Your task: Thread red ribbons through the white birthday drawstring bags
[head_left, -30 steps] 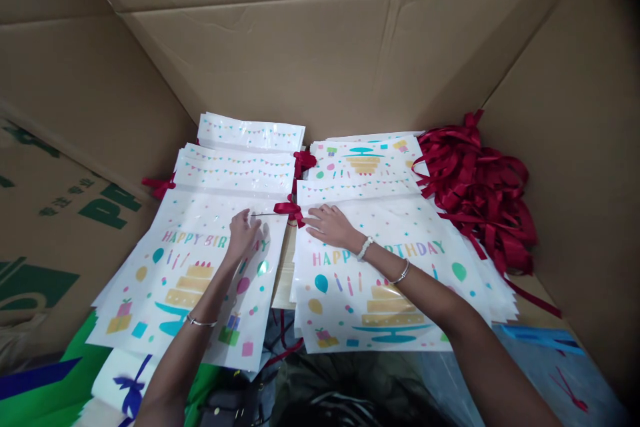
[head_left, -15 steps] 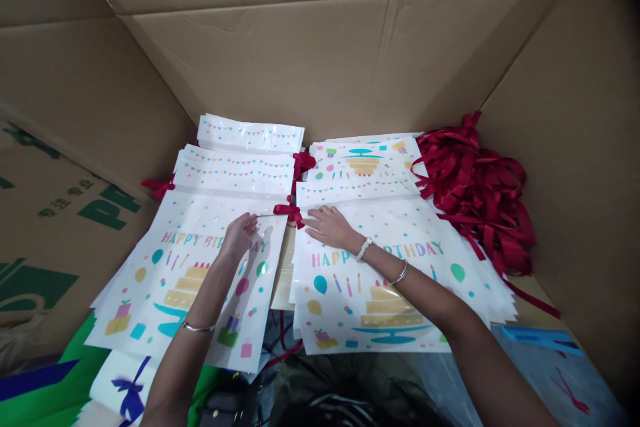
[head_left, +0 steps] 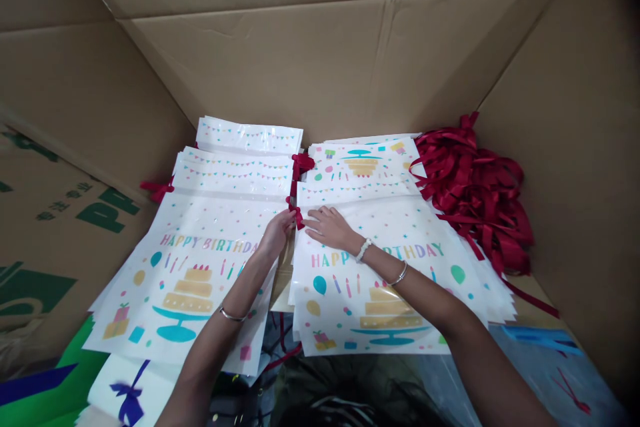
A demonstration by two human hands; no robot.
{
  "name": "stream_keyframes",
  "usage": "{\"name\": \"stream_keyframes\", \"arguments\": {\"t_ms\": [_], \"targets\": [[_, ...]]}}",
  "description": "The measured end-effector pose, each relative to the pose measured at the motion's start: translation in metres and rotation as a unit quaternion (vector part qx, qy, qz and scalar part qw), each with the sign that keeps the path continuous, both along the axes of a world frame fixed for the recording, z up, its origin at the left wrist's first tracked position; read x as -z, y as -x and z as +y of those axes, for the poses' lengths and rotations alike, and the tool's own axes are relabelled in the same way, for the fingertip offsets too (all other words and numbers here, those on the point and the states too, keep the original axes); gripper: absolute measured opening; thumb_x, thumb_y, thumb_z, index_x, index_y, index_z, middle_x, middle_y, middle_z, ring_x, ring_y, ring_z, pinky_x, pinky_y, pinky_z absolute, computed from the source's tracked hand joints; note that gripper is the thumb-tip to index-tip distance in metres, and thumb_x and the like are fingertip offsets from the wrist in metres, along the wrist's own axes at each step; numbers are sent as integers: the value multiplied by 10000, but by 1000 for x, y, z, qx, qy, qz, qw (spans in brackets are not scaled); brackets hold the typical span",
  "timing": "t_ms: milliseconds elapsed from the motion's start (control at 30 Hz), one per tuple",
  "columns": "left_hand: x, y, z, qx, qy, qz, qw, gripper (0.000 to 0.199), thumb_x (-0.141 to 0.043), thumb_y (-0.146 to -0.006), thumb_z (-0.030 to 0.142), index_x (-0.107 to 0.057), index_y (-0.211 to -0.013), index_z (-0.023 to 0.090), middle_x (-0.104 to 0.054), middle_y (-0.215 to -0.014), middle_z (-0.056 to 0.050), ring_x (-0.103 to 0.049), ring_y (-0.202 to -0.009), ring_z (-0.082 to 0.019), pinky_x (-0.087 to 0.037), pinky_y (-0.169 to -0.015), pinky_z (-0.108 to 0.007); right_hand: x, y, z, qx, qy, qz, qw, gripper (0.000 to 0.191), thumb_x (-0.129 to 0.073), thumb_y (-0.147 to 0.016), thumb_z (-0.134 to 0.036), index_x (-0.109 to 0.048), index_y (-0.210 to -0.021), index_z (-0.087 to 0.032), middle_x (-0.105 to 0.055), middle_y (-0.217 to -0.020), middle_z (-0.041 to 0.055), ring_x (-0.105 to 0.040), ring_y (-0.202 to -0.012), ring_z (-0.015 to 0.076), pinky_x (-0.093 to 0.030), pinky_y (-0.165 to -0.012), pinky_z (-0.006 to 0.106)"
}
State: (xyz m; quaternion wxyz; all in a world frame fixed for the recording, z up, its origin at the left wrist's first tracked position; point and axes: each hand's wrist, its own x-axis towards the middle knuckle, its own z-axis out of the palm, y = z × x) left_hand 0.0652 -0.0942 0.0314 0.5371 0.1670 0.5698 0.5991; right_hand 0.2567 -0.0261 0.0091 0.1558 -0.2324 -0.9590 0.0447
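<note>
My left hand (head_left: 278,233) is closed at the inner edge of the left stack, its fingertips pinching at a small red ribbon (head_left: 299,217). My right hand (head_left: 331,228) lies flat, fingers a little spread, on the top sheet of the right-hand stack of white birthday bags (head_left: 380,213), close beside that ribbon. Under my left wrist and forearm is the other stack of birthday bags (head_left: 195,213), printed with a cake, balloons and "HAPPY BIRTHDAY". What exactly lies between my left fingertips is partly hidden.
A heap of loose red ribbons (head_left: 480,193) lies at the right. Another red ribbon knot (head_left: 303,165) sits farther back between the stacks. Tall cardboard walls (head_left: 260,67) enclose the back and sides. At the lower left is a white item with a purple bow (head_left: 129,395).
My left hand has moved right and slightly up, from over the left bags to the ribbon; a thin dark line between them no longer shows. My right hand stays in place.
</note>
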Motion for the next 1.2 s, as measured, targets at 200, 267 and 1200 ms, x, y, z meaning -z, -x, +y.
{"name": "stream_keyframes", "arguments": {"t_ms": [200, 267, 1200], "targets": [[8, 0, -6, -16, -18, 30, 999, 383, -738, -758, 191, -570, -1102, 197, -752, -1079, -94, -723, -997, -215, -542, -891, -349, -3, -2, 1, 13, 16, 2, 1000, 404, -451, -1090, -451, -700, -1362, -289, -643, -1394, 75, -506, -1155, 264, -372, -951, 407], [12, 1, -9, -20, 0, 56, 998, 491, -795, -698, 159, -557, -1126, 192, -741, -987, -63, -717, -840, -181, -543, -790, -317, -3, -2, 1, 14, 18, 1, 1000, 406, -450, -1090, -451, -696, -1369, -287, -642, -1394, 78, -507, -1157, 264, -373, -953, 402], [1, 78, 33, 9, -7, 397, 918, 477, -767, -536, 574, -686, -778, 171, -698, -734, -50, -610, -667, -207, -461, -585, -289, -25, -90, 63, 134, 283, 262, 913, 281, -549, -978, -127, -770, -1146, -172, -749, -1208, 72, -688, -1097, 173, -502, -982, 275]]}}
